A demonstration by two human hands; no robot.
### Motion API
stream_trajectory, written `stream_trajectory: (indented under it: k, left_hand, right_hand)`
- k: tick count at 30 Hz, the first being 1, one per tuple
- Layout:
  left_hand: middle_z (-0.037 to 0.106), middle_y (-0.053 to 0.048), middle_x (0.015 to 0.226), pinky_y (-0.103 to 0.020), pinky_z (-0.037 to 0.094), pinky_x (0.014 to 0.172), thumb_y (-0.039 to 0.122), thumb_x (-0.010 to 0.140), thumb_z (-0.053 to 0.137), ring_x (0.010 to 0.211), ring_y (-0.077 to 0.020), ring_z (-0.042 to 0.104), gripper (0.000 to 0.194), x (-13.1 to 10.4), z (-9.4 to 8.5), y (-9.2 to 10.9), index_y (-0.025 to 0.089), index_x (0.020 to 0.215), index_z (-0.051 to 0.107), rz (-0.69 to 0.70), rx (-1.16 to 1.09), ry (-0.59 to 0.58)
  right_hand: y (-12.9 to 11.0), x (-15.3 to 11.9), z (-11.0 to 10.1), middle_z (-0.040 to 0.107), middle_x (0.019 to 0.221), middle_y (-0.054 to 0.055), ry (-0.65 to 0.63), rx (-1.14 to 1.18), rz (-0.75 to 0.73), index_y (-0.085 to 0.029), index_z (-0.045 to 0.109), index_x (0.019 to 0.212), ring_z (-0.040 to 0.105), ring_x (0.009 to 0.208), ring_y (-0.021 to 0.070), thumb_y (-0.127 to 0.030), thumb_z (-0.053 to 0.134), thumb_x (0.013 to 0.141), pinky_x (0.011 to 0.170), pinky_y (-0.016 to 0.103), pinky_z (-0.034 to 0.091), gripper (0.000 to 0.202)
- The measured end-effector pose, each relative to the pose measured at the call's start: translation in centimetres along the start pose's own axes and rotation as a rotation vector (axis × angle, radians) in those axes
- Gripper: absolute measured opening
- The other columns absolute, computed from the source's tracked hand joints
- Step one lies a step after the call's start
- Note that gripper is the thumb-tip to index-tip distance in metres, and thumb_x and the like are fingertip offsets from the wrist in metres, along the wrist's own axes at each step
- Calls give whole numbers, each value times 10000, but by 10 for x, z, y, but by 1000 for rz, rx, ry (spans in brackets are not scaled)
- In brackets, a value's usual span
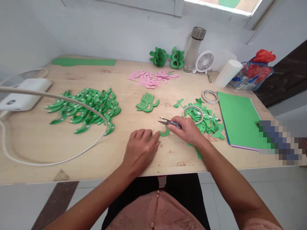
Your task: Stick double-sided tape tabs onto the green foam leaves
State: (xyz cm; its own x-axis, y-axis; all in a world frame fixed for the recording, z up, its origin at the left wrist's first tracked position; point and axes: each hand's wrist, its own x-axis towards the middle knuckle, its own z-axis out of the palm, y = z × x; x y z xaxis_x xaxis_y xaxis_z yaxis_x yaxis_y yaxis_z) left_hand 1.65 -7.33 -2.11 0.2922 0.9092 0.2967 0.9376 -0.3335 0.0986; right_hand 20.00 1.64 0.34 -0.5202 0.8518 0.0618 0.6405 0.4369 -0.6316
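Note:
My left hand (141, 149) rests on the wooden table with its fingers bent. Its thumb and index finger are closed at the left end of a small curved green paper piece (165, 132). In my right hand (188, 129) is a pair of small snips (169, 122) with dark blades pointing left, just above that piece. A tiny white bit shows near the blade tips. Beyond the hands lies a small group of green paper cutouts (146, 103). Beside my right hand, green paper scraps (211, 124) lie heaped, with a tape roll (184, 112) and a pen (212, 117) on top.
Many green leaf shapes with white tabs (91, 107) are piled at left, crossed by a white cable (79, 155). Pink cutouts (151, 79), folded green paper figures (159, 57), a bottle (193, 51) and a fan (204, 61) are behind. Green sheets (242, 119) lie at right.

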Motion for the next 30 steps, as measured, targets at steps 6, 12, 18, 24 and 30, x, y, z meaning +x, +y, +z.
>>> stream_trajectory:
  k: [6, 12, 18, 24, 30]
  left_hand:
    - [636, -103, 933, -405, 409, 797, 222, 886, 455, 881, -260, 537, 275, -3, 2, -6, 192, 1087, 639, -44, -126, 30]
    - [644, -93, 905, -408, 407, 783, 212, 883, 452, 882, -258, 549, 251, 0, 3, -8, 183, 1019, 661, -119, -221, 46]
    - [655, -77, 871, -411, 406, 774, 232, 874, 466, 863, -253, 564, 226, 10, 2, -7, 188, 951, 674, -161, -289, 28]
    - [666, -60, 836, -370, 448, 771, 249, 839, 479, 844, -225, 589, 177, 24, -3, -21, 192, 796, 641, -307, -496, 59]
    - [697, -29, 788, -291, 462, 680, 303, 796, 535, 707, -167, 601, 185, 47, -12, -32, 185, 809, 677, -433, -787, 63]
  right_hand:
    - [0, 0, -1, 583, 653, -11, 3, -4, -2, -175, 626, 830, 470, 578, 109, -411, 550, 859, 561, 221, 307, 250]
    - [0, -1, -2, 578, 638, -15, 13, 2, 0, -169, 630, 830, 468, 567, 105, -415, 550, 857, 554, 215, 304, 260]
    - [0, -1, -5, 595, 650, -7, 36, -37, 7, -168, 636, 858, 492, 580, 112, -392, 545, 868, 573, 220, 309, 243]
    - [1, -2, -6, 600, 645, 1, 68, -180, -1, -178, 631, 864, 491, 564, 122, -400, 555, 863, 564, 231, 287, 235]
    - [4, -3, -5, 624, 681, 4, 51, -192, -43, -189, 617, 882, 520, 590, 128, -412, 566, 852, 567, 231, 293, 231]
